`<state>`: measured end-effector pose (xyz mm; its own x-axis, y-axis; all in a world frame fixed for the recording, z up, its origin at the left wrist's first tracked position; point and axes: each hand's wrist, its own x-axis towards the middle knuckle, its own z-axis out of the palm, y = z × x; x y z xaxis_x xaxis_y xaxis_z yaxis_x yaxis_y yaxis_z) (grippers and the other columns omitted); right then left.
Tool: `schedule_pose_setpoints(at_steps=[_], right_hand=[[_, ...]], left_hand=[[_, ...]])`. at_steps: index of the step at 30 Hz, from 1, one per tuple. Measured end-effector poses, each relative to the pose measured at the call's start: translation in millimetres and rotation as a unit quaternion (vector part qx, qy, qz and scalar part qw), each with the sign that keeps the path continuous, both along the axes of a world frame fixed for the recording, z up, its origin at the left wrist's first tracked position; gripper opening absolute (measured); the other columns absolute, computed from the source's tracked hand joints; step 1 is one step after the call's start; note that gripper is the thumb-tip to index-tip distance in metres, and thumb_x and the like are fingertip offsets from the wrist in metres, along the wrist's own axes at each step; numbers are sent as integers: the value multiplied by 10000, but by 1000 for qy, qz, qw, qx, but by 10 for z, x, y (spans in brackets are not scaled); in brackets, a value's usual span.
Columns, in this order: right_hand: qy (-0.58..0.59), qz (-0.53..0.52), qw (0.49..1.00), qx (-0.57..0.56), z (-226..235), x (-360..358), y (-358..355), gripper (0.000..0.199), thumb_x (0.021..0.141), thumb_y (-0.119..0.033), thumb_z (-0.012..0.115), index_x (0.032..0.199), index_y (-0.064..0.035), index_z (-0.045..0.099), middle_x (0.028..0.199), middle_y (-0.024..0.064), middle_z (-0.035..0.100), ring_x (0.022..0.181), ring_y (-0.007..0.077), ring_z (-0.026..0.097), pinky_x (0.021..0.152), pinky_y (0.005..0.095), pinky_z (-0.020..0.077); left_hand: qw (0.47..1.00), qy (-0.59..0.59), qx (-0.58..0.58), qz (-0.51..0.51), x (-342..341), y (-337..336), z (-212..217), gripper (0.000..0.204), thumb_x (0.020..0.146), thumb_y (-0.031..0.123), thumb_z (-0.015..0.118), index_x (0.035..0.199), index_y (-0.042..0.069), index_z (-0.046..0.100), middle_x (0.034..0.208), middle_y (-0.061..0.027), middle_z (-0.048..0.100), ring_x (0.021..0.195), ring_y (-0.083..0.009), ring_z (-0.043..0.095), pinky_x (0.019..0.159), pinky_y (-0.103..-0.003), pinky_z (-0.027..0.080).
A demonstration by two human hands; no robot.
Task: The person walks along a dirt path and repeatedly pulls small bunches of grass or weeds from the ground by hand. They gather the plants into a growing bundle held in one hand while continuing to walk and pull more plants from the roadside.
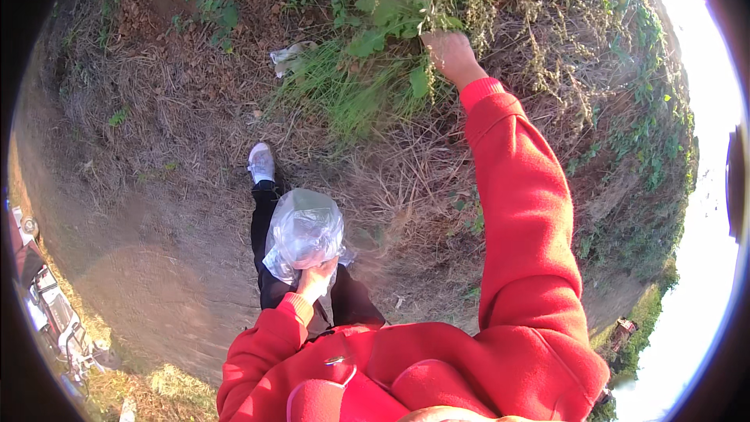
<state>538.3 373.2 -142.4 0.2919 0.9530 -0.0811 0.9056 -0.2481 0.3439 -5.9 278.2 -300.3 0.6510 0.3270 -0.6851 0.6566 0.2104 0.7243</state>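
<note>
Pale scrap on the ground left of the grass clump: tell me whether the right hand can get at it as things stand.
Probably yes: the right hand is at the weeds just right of the pale scrap, with only low grass between them.

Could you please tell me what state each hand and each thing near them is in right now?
Left hand: shut on the plastic bag's neck, held near the body.
Plastic bag: clear, crumpled, puffed up, hanging off the ground.
Right hand: arm stretched out, fingers closed in the leafy weeds.
Weeds: green, upright, rooted in the bank.
</note>
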Motion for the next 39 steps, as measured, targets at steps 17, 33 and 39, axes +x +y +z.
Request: schedule_pose_setpoints(at_steps=[17, 33, 39], right_hand=[[-88, 46, 992, -77, -325, -73, -485, 402, 765, -92, 561, 1166, -96, 533, 1023, 67, 533, 993, 232, 519, 861, 393, 409], [106, -61, 992, 11, -592, 78, -186, 156, 844, -142, 503, 982, -73, 523, 881, 167, 626, 813, 323, 611, 796, 431, 450], [151, -118, 981, 42, -366, -347, -494, 80, 832, -108, 486, 900, -67, 499, 759, 126, 619, 742, 310, 597, 756, 420, 431]], left_hand=[[989, -56, -81, 113, 174, -161, -226, 317, 877, 168, 580, 1114, -26, 497, 895, -68, 633, 811, -112, 581, 667, -244, 454], [978, -52, 138, -149, 263, -16, 59, 267, 904, 159, 475, 1135, 59, 560, 984, -146, 625, 901, -229, 601, 782, -347, 451], [884, -82, 356, -291, 456, 206, 371, 308, 834, 82, 480, 1128, 74, 574, 982, -175, 590, 921, -303, 565, 813, -409, 439]])
